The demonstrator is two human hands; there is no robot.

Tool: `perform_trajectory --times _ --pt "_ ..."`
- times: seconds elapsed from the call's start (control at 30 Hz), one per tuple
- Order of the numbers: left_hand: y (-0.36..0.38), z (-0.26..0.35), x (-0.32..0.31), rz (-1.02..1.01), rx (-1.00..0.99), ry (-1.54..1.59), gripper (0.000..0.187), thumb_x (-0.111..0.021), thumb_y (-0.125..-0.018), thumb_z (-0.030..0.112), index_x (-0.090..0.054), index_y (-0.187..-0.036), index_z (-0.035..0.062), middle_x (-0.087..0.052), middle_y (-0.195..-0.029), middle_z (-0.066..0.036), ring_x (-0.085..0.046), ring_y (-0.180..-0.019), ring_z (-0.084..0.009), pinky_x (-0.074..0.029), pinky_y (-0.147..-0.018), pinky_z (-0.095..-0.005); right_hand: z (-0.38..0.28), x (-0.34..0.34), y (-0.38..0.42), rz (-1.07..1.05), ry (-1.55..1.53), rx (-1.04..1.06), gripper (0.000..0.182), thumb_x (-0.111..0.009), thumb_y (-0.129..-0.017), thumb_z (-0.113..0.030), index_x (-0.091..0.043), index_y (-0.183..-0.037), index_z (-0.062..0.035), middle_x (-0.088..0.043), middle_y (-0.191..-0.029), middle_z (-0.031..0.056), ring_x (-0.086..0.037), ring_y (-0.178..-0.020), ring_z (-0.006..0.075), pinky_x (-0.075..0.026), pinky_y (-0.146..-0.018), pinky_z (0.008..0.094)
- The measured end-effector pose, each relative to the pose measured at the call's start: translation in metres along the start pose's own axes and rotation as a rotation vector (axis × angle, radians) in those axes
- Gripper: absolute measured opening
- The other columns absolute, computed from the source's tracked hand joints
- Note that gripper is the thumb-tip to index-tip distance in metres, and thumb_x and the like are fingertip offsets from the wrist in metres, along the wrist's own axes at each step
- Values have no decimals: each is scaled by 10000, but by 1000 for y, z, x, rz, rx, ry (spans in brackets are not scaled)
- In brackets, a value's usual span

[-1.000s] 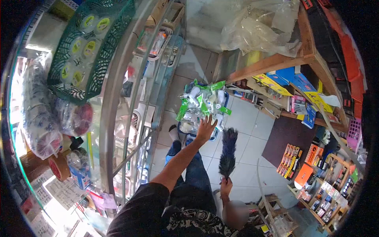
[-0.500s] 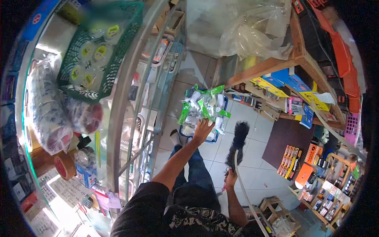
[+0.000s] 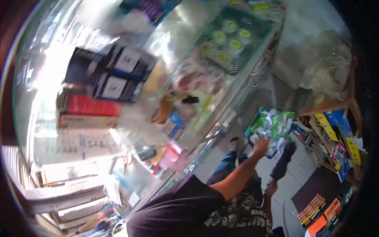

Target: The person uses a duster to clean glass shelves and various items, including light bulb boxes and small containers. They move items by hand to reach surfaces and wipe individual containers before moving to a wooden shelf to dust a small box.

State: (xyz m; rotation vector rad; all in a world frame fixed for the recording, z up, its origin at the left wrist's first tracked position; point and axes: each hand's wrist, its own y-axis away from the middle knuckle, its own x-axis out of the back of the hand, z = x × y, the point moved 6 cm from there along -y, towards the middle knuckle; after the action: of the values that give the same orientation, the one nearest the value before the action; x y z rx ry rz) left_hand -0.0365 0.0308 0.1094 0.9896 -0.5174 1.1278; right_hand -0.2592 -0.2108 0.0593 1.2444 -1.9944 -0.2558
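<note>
A blue-rimmed basket [image 3: 250, 130] is heaped with white items in clear and green plastic packaging [image 3: 275, 124]. My left hand [image 3: 260, 145] reaches to the near side of this heap, its fingers among or against the packages. Motion blur hides whether those fingers grip one. Lower and to the right, my right hand [image 3: 271, 189] is wrapped around the handle of a fluffy black duster [image 3: 283, 164]. The duster's head points up, beside the basket's right side.
A glass counter [image 3: 134, 138] fills the left, bearing a green basket [image 3: 256, 29] of lidded containers and dark boxes [image 3: 118, 75]. At right stands a wooden shelf [image 3: 327, 106] with colourful packs below. A brown board [image 3: 316, 185] and battery-like packs [image 3: 312, 209] are at lower right.
The view has swung left, so more counter shows and the packages sit further right. My left hand stays at the heap; my right hand still holds the duster, its head now nearer the basket.
</note>
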Motion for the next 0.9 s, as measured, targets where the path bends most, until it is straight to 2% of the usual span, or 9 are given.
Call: perform_trajectory --times 0.1,0.33,0.47,0.57,0.6,0.7,0.73,0.8,0.9 --pt "-3 37 20 -74 151 270 836 -755 -719 273 -313 -1418 149 -379 -1378 -242 -390 -1264 -432 -323 -999 -604 -28 -5 7 20 -76 169 323 -512 -947 -298 -610 -870 0 -543 -629 36 -486 -524 127 -383 -485 297" --pt "-30 95 63 45 179 538 809 -783 -663 278 -381 -1345 114 -461 -1255 -263 -553 -1083 -412 -450 -878 -555 -18 -7 -5 -63 -53 20 373 -524 -944 -329 -634 -985 25 -646 -817 92 -556 -638 142 -426 -535 307" --pt "-83 74 11 -25 61 1524 743 -796 -638 17 -380 -1251 75 -575 -1011 -159 -609 -861 -260 -556 -592 -380 -57 -14 -8 32 -167 78 342 -535 -946 -338 -629 -935 -9 -588 -669 51 -490 -511 105 -371 -448 277" --pt "-54 64 72 -125 -179 1556 647 -789 -755 174 -386 -1256 102 -561 -1109 -102 -565 -1016 -250 -520 -749 -412 -96 -20 3 1 -156 240 322 -546 -942 -348 -609 -877 -39 -495 -573 1 -396 -416 74 -314 -372 253" --pt "-33 61 92 -329 76 1575 680 -713 -827 135 -283 -1353 111 -540 -1207 -118 -584 -1048 -257 -526 -815 -451 -101 -14 10 0 -165 194 315 -550 -941 -348 -608 -876 -45 -486 -570 -7 -390 -411 69 -306 -365 252" --pt "-6 56 127 -485 57 1755 608 -671 -834 77 -351 -1346 155 -543 -1244 -117 -590 -1041 -291 -526 -804 -493 -135 -21 23 -20 -285 38 309 -563 -936 -352 -606 -862 -56 -475 -565 -15 -387 -405 60 -293 -358 239" --pt "1 50 131 -571 -88 1896 505 -630 -873 170 -403 -1324 145 -544 -1253 -111 -567 -1095 -297 -504 -841 -505 -143 -20 29 -32 -272 59 309 -561 -937 -350 -606 -872 -52 -480 -571 -12 -386 -406 57 -289 -358 236" --pt "9 37 124 -768 50 2059 406 -530 -925 315 -458 -1290 152 -539 -1267 -116 -541 -1137 -310 -470 -877 -522 -156 -18 30 -71 -235 81 322 -557 -941 -354 -600 -901 -37 -497 -587 0 -384 -406 52 -284 -360 237" --pt "37 39 163 -708 -91 1971 467 -457 -934 431 -456 -1317 165 -512 -1302 -139 -526 -1152 -336 -443 -901 -533 -200 -12 53 -178 -280 129 332 -536 -957 -355 -592 -882 -37 -489 -609 -12 -378 -417 44 -285 -379 230"
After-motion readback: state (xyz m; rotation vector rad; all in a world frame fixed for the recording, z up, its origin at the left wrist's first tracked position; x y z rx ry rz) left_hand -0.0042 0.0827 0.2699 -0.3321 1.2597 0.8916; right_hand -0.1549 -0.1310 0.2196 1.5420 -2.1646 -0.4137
